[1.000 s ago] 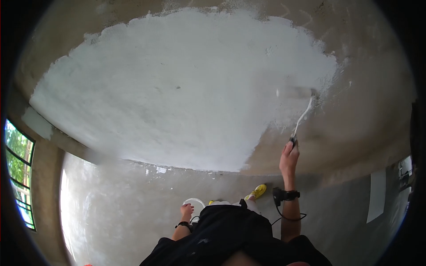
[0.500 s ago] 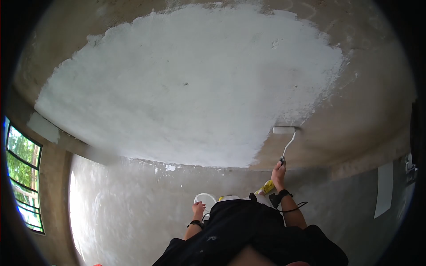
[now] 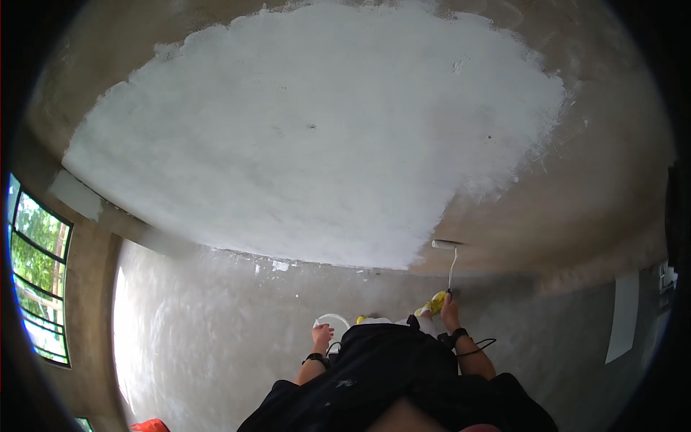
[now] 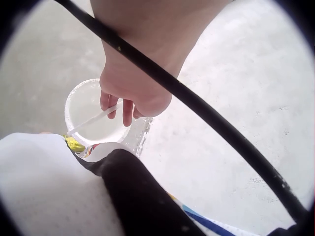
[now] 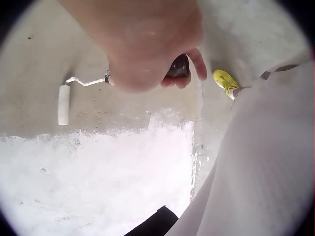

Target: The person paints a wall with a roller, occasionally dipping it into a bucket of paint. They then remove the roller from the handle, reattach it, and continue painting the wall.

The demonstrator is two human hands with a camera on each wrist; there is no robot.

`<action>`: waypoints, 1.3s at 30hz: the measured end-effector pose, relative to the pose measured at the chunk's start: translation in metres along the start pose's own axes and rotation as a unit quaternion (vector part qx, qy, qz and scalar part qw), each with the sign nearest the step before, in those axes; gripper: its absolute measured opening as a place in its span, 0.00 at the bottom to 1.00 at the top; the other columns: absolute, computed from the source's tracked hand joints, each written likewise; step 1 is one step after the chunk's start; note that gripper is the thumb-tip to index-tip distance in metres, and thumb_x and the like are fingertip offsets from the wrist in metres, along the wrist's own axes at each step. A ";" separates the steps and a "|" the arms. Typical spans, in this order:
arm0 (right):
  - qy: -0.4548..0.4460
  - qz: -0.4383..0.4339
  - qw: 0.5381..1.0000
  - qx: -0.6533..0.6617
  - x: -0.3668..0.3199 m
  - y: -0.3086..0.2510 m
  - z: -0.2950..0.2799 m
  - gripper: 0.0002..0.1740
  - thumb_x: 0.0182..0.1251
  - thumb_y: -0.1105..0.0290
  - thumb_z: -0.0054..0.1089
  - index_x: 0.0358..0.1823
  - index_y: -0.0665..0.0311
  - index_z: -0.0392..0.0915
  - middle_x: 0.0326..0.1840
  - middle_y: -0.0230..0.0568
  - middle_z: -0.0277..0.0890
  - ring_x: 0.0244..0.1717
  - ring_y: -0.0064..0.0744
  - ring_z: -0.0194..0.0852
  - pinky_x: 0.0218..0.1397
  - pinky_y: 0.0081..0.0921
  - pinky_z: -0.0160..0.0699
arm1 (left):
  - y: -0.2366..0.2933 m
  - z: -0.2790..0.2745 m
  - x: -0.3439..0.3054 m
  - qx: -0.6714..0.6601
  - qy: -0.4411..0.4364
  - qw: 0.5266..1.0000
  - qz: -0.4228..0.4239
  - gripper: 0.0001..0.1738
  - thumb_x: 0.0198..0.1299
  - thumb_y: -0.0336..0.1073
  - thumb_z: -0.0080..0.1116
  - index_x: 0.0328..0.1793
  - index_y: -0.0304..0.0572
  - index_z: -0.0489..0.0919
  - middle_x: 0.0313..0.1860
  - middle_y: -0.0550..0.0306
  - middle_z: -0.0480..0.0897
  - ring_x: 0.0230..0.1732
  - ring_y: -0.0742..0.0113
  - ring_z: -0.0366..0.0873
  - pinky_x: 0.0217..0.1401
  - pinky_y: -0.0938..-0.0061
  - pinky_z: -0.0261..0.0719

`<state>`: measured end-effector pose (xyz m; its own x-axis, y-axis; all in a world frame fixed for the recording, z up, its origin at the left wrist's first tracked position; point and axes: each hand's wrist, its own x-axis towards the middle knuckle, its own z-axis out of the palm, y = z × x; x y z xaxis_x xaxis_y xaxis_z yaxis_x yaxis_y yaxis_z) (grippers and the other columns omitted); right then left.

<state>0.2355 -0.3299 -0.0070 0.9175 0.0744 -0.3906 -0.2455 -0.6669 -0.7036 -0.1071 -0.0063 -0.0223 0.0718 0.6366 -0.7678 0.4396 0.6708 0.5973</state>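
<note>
My right hand (image 3: 450, 314) grips the dark handle of a paint roller (image 3: 444, 245), whose white sleeve is low on the bare brown wall (image 3: 518, 237), right of the white painted area (image 3: 309, 144). In the right wrist view the fingers of my right hand (image 5: 147, 64) curl round the handle, with the roller sleeve (image 5: 64, 105) at left. My left hand (image 3: 322, 335) holds the bucket's handle; in the left wrist view the curled fingers of my left hand (image 4: 133, 93) are round the thin white handle (image 4: 93, 119), above the round white bucket (image 4: 69, 108).
Grey floor (image 3: 216, 317) runs below the wall, with white paint spots along the edge. A window (image 3: 39, 266) stands at far left, a red thing (image 3: 150, 425) at the bottom left. Yellow shoes (image 3: 437, 302) show near the right hand. A black cable (image 4: 197, 103) crosses the left wrist view.
My right hand has moved down and toward the body, bringing the roller from the upper painted area to the wall's lower edge. My left hand still holds the bucket.
</note>
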 end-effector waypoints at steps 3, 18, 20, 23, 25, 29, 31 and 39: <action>-0.005 0.047 0.999 -0.003 0.010 -0.007 0.006 0.39 0.72 0.41 0.41 0.33 0.79 0.79 0.33 0.69 0.78 0.42 0.68 0.77 0.44 0.50 0.75 | 0.000 -0.001 -0.001 -0.010 -0.008 1.000 -0.007 0.14 0.60 0.31 0.52 0.49 0.34 0.80 0.31 0.49 0.86 0.22 0.67 0.80 0.18 0.78 0.72; -0.135 0.133 0.971 0.147 0.027 -0.102 -0.079 0.30 0.73 0.44 0.46 0.23 0.64 0.69 0.14 0.31 0.63 0.10 0.23 0.61 0.14 0.30 0.78 | -0.010 -0.012 -0.017 -0.026 0.003 1.000 -0.013 0.14 0.61 0.32 0.51 0.51 0.34 0.79 0.32 0.49 0.86 0.25 0.66 0.81 0.20 0.78 0.73; -0.108 0.130 0.966 0.196 0.001 -0.120 -0.114 0.30 0.73 0.44 0.46 0.23 0.64 0.70 0.14 0.29 0.64 0.10 0.20 0.61 0.14 0.27 0.78 | -0.015 -0.016 -0.017 -0.015 0.008 1.000 -0.019 0.14 0.61 0.31 0.50 0.51 0.35 0.80 0.32 0.48 0.86 0.24 0.66 0.81 0.19 0.78 0.72; -0.076 0.111 0.973 0.186 -0.058 -0.167 -0.165 0.30 0.73 0.45 0.45 0.23 0.64 0.70 0.13 0.27 0.62 0.10 0.19 0.60 0.14 0.26 0.79 | -0.034 -0.027 0.010 -0.069 -0.051 0.995 -0.046 0.14 0.61 0.32 0.51 0.49 0.35 0.80 0.31 0.48 0.86 0.23 0.66 0.81 0.19 0.77 0.73; -0.027 0.085 0.979 0.181 -0.096 -0.202 -0.187 0.29 0.74 0.46 0.43 0.22 0.64 0.69 0.11 0.26 0.57 0.09 0.18 0.57 0.13 0.26 0.77 | -0.048 -0.032 0.042 -0.116 -0.125 0.985 -0.035 0.13 0.60 0.32 0.52 0.48 0.35 0.81 0.31 0.48 0.86 0.23 0.66 0.81 0.19 0.76 0.74; 0.009 0.031 0.982 0.186 -0.142 -0.237 -0.212 0.29 0.74 0.47 0.43 0.21 0.63 0.67 0.11 0.26 0.56 0.09 0.18 0.56 0.13 0.26 0.77 | -0.016 -0.007 0.017 0.014 -0.024 0.999 0.024 0.13 0.61 0.34 0.52 0.46 0.33 0.81 0.29 0.50 0.85 0.20 0.69 0.78 0.20 0.76 0.72; 0.045 -0.020 0.983 0.176 -0.154 -0.247 -0.221 0.26 0.76 0.53 0.45 0.22 0.65 0.67 0.13 0.29 0.59 0.11 0.19 0.58 0.13 0.25 0.75 | -0.006 0.001 0.020 0.037 -0.031 0.998 0.034 0.13 0.60 0.34 0.52 0.45 0.33 0.81 0.28 0.50 0.85 0.20 0.69 0.77 0.20 0.76 0.72; 0.112 -0.104 0.961 0.230 -0.172 -0.280 -0.230 0.25 0.76 0.53 0.44 0.23 0.62 0.66 0.13 0.26 0.56 0.12 0.17 0.54 0.16 0.21 0.70 | 0.014 0.025 0.018 0.125 -0.047 0.988 0.075 0.12 0.60 0.34 0.53 0.44 0.35 0.82 0.27 0.51 0.86 0.22 0.70 0.79 0.23 0.76 0.74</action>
<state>0.2187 -0.3266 0.3938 0.9935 -0.0243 -0.1116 -0.1141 -0.2526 -0.9608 -0.0774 0.0047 -0.0335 0.2305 0.6756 -0.7003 0.6245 0.4492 0.6390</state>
